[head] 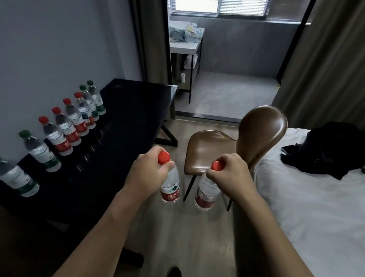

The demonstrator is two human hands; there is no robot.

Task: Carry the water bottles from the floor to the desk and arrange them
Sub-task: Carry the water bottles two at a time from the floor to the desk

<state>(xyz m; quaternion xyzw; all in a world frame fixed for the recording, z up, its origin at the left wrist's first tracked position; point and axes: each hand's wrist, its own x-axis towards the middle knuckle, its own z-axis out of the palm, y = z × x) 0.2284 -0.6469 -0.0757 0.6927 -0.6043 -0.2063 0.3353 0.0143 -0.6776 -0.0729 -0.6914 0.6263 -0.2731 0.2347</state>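
Currently in transit: two red-capped water bottles, hanging above the floor right of the black desk [123, 112]. Left hand [148, 170] grips one bottle [170, 187] at the neck; right hand [231, 174] grips the other bottle [205, 194] likewise. Row of bottles [70, 128], seemingly nine, lines the desk's wall edge. Advice: keep both upright, set them into that row's gaps, labels facing out.

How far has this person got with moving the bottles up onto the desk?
Well along, it seems. Eight bottles already stand in a row on the black desk along the wall, red caps in the middle, green caps at both ends. In hand: the left hand grips one red-capped bottle by its neck, the right hand another, both hanging above the floor. Left: setting these two down. No bottles show on the visible floor.
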